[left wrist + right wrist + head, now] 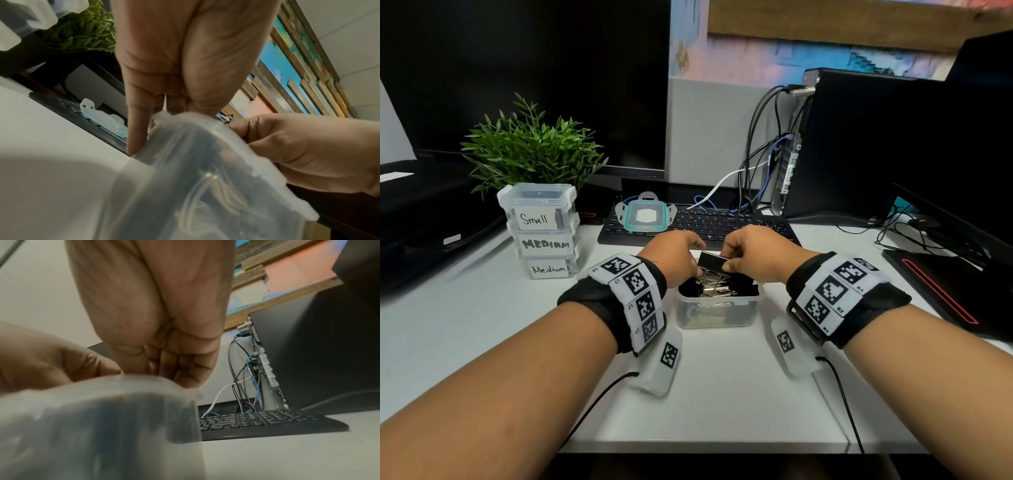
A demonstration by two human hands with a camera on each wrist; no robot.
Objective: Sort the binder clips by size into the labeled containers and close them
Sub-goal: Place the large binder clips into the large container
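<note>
Large binder clip (711, 261), stiff and springy, pinched by right hand (755, 251) above clear tub (717, 310); left hand (671, 255) curled beside it, grip indiscernible; best taken by its body

We count three labeled containers (544, 229) stacked, one open tub (717, 310) holding a heap of binder clips (717, 286) too tangled to number, one loose lid (646, 216), one keyboard (722, 226), one plant (530, 147) and two hands.
</note>
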